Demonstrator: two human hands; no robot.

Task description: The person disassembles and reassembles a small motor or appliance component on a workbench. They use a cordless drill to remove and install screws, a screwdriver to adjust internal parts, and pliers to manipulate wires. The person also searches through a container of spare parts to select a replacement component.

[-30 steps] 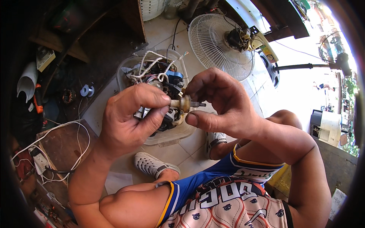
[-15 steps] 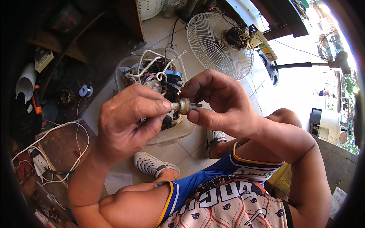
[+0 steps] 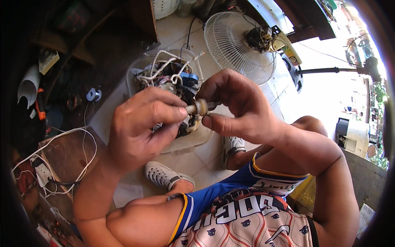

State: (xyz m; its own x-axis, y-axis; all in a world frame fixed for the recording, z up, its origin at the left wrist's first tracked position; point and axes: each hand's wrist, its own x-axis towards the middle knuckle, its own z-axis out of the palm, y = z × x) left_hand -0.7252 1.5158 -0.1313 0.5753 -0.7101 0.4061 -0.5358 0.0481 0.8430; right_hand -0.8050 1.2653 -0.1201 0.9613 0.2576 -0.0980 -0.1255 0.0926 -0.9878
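Note:
Over the tub, my left hand [image 3: 144,127] pinches the pale stem of a small plastic gear piece [image 3: 201,107] between thumb and fingertips. The piece has a yellowish round collar, and a dark narrow end points right. My right hand [image 3: 242,109] curves around that dark end, its thumb and index finger apart. Whether a right fingertip touches the collar I cannot tell. Below the hands stands a clear plastic tub [image 3: 187,146] of jumbled parts, with a white braided cord [image 3: 162,59] and a blue part [image 3: 189,78] on top.
A white fan cage with an exposed motor [image 3: 255,39] lies beyond my right hand. On the left, a white cable [image 3: 94,154] loops over a wooden board [image 3: 61,152] near a small wire spool [image 3: 94,94]. My shoes [image 3: 166,175] rest on the tiled floor.
The gear piece has turned a little and moved slightly up. My right thumb has come away from its dark end, and the right fingers have shifted a bit.

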